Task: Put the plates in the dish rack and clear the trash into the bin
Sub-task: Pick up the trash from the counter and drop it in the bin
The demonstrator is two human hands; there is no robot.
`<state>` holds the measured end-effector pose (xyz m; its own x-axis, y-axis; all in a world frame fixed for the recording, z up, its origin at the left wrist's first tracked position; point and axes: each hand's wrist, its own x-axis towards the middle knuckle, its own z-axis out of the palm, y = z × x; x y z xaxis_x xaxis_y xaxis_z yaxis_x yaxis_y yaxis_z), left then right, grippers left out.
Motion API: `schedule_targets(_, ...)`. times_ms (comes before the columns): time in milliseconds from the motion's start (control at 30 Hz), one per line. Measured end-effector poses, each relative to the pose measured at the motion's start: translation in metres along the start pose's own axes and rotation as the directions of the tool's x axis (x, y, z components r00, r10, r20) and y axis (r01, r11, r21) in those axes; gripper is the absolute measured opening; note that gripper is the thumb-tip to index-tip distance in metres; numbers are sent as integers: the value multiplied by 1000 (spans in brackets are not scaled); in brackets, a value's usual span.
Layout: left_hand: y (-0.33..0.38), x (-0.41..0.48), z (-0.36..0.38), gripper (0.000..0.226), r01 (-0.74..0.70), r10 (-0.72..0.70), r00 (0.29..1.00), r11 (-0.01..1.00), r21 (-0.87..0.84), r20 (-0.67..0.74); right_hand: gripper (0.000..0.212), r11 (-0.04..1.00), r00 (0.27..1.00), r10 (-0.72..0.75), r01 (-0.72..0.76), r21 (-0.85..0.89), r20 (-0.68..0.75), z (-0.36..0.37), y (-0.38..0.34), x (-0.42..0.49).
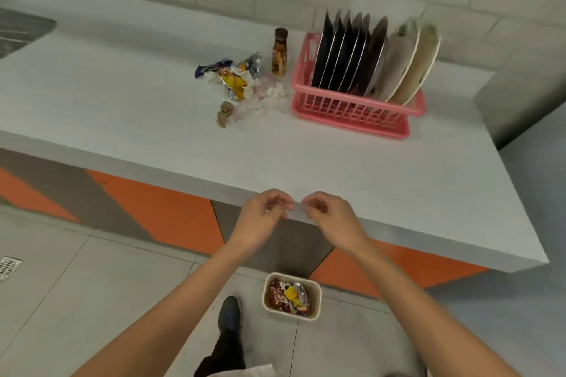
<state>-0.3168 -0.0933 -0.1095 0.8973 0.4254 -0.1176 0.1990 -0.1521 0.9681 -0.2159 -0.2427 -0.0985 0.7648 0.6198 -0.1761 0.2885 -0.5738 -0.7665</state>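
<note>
On the desk [122, 95], wrappers [232, 78]: light, crumpled, probably slippery foil; best bunched from above. Left grip [264, 214] and right grip [325, 212] curl fingertips together; whether pinching anything, cannot tell.

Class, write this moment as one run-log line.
plates: in rack | wrappers: on counter | bin: part full | left hand, right hand: fingers curled, contents unclear
</note>
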Motion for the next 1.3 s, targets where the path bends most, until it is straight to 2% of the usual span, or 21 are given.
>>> schedule_targets(133,4,35,-36,26,-12,14,998,999,30,-55,22,997,1000,13,-13,-81,3,-8,-27,34)
schedule_targets(233,0,67,-61,26,-43,46,998,996,80,-37,21,991,1000,24,-22,-132,14,-9,-44,61)
schedule_targets(333,-9,108,-92,28,-114,124,992,970,217,-35,19,982,999,-13,7,-189,-31,-9,-62,96)
schedule_targets(467,-36,173,-141,24,-173,214,976,863,475,-34,7,958,990,-84,48,-282,-116,-3,-86,148)
schedule_targets(533,-47,207,-171,27,-128,238,962,821,557,-130,8,941,982,-129,78,-329,-138,4,-95,170)
schedule_targets(600,-56,236,-200,37,-18,192,959,774,633,-208,12,922,975,-167,102,-372,-148,10,-104,191)
schedule_targets(667,-67,254,-216,45,47,136,970,701,711,-199,18,895,969,-196,115,-430,-148,17,-110,211)
schedule_targets(733,-79,259,-219,44,34,150,975,632,774,-165,24,871,974,-179,91,-482,-139,24,-112,233)
schedule_targets(800,-90,257,-217,44,15,191,968,612,791,-166,35,852,983,-125,37,-522,-134,31,-112,255)
schedule_targets(900,-94,257,-218,42,23,192,963,640,768,-189,55,821,991,-37,-43,-569,-129,43,-108,284)
schedule_targets(1000,-93,259,-220,49,18,197,963,636,771,-185,63,720,997,50,-76,-689,-58,60,-105,304)
schedule_targets(1100,-95,259,-220,49,4,201,965,635,773,-170,56,658,996,50,-87,-748,-72,74,-99,311)
schedule_targets(1300,-97,261,-221,49,1,195,967,639,769,-163,27,751,990,-23,-74,-656,-138,70,-86,309)
